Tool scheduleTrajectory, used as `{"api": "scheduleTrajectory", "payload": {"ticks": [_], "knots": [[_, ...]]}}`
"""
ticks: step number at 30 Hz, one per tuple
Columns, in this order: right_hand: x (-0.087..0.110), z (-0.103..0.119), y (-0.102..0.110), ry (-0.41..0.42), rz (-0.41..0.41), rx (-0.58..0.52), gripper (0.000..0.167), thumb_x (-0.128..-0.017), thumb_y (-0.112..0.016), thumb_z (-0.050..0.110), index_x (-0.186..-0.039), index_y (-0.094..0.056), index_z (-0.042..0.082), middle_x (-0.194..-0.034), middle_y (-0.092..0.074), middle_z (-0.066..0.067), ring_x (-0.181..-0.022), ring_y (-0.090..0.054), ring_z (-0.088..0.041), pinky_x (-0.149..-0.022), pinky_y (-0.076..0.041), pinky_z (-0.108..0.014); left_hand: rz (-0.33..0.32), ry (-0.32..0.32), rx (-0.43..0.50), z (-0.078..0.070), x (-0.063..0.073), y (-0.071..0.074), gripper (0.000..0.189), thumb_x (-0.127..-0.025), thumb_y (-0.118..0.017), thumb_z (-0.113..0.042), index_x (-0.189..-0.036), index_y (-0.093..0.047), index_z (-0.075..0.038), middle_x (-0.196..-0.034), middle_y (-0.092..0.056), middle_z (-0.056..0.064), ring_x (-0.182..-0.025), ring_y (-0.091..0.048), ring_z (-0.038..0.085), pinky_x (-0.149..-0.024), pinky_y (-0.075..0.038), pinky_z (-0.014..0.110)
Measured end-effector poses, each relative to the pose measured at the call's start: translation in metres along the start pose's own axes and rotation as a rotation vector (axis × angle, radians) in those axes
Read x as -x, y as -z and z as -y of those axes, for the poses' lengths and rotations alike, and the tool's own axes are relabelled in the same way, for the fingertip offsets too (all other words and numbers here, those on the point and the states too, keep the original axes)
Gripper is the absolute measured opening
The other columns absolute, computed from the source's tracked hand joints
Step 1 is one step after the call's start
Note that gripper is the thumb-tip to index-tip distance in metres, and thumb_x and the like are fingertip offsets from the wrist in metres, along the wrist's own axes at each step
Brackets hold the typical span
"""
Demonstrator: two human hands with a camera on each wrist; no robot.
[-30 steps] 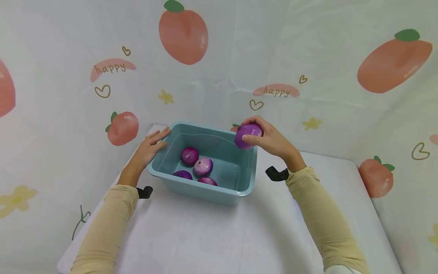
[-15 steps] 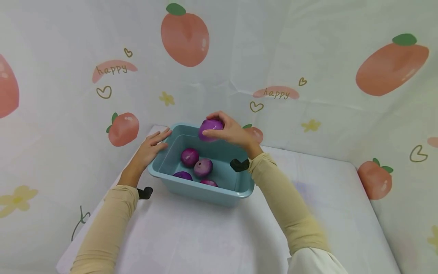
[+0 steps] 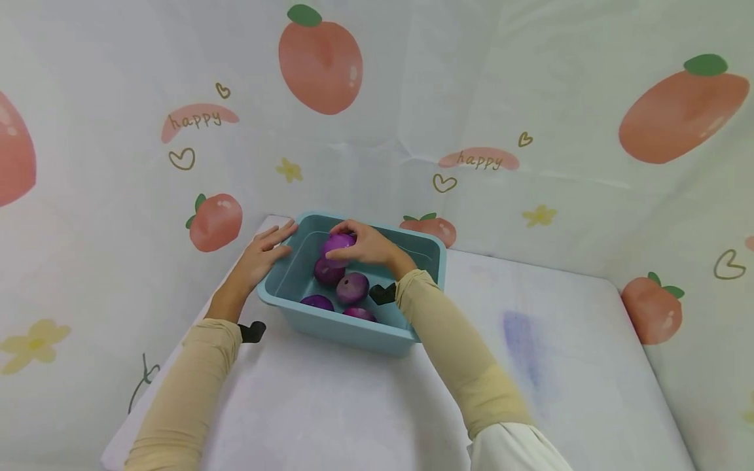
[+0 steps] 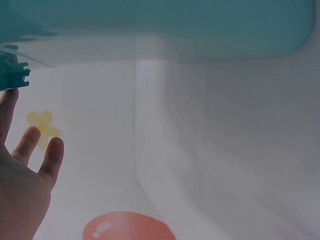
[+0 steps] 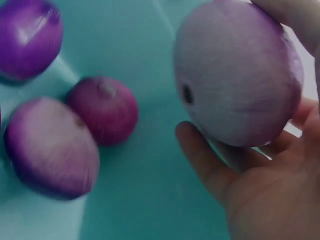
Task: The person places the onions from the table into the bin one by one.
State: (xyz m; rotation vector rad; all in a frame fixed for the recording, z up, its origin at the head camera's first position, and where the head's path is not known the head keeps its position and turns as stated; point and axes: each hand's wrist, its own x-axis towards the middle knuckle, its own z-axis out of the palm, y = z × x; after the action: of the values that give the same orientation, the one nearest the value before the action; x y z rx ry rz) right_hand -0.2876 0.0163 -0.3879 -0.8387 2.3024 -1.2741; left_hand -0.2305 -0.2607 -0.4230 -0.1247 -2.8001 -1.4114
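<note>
My right hand (image 3: 374,250) grips a purple onion (image 3: 338,243), fingers and thumb curved around it, inside a light blue plastic bin (image 3: 347,331). In the right wrist view the held onion (image 5: 232,75) shows a pale side with a dark spot. Several more purple onions lie on the bin's floor; one dark onion (image 3: 328,272) sits just below the held one and a paler onion (image 3: 353,288) is beside it. Fairly straight and spread, the fingers of my left hand (image 3: 257,258) rest on the bin's left rim. The left wrist view catches that hand (image 4: 22,190) at the edge.
The bin stands on a white-covered table (image 3: 330,399), close to its back edge. A white cloth backdrop (image 3: 377,131) printed with fruit and flowers rises behind and on both sides. Dark wrist mounts (image 3: 252,332) stick out from both forearms.
My right hand has carried the onion leftward from the bin's right rim and lowered it into the bin's left half. My left hand stays on the rim.
</note>
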Motion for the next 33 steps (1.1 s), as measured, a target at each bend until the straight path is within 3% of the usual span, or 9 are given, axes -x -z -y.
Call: {"api": "scheduleTrajectory", "payload": {"ticks": [7,17,24,33], "knots": [[0.008,-0.014,0.005,-0.110,0.009,0.160,0.055,-0.084,-0.079,0.036,-0.130,-0.057,0.016,-0.122,-0.063,-0.006,-0.108,-0.061,-0.021,-0.095,-0.055,-0.033,-0.002,0.014,-0.017,-0.002,0.000,0.002,0.052,-0.104,-0.049,-0.041,-0.156,-0.039,-0.038,-0.172,-0.023,-0.003,-0.162,-0.010,0.032,-0.118,-0.012,0.079],[0.015,-0.020,0.015,-0.214,0.168,0.387,0.054,-0.084,-0.075,0.026,-0.131,-0.057,0.008,-0.124,-0.062,-0.010,-0.109,-0.058,-0.022,-0.098,-0.052,-0.034,0.000,0.016,-0.019,0.000,0.000,0.001,0.053,-0.104,-0.050,-0.041,-0.156,-0.039,-0.037,-0.170,-0.027,-0.003,-0.162,-0.010,0.031,-0.119,-0.011,0.079],[0.016,-0.023,0.016,-0.293,0.215,0.448,0.057,-0.083,-0.077,0.028,-0.132,-0.056,0.008,-0.122,-0.062,-0.011,-0.111,-0.056,-0.023,-0.104,-0.050,-0.037,-0.002,0.017,-0.016,-0.002,0.001,-0.001,0.053,-0.104,-0.051,-0.041,-0.156,-0.039,-0.037,-0.169,-0.027,-0.004,-0.161,-0.010,0.032,-0.118,-0.012,0.079],[0.019,-0.023,0.017,-0.355,0.231,0.420,0.062,-0.084,-0.078,0.030,-0.137,-0.054,0.010,-0.131,-0.060,-0.012,-0.118,-0.056,-0.026,-0.108,-0.049,-0.041,0.000,0.019,-0.016,-0.003,0.000,-0.002,0.053,-0.104,-0.051,-0.040,-0.156,-0.040,-0.037,-0.170,-0.027,-0.002,-0.162,-0.010,0.031,-0.118,-0.012,0.079]]}}
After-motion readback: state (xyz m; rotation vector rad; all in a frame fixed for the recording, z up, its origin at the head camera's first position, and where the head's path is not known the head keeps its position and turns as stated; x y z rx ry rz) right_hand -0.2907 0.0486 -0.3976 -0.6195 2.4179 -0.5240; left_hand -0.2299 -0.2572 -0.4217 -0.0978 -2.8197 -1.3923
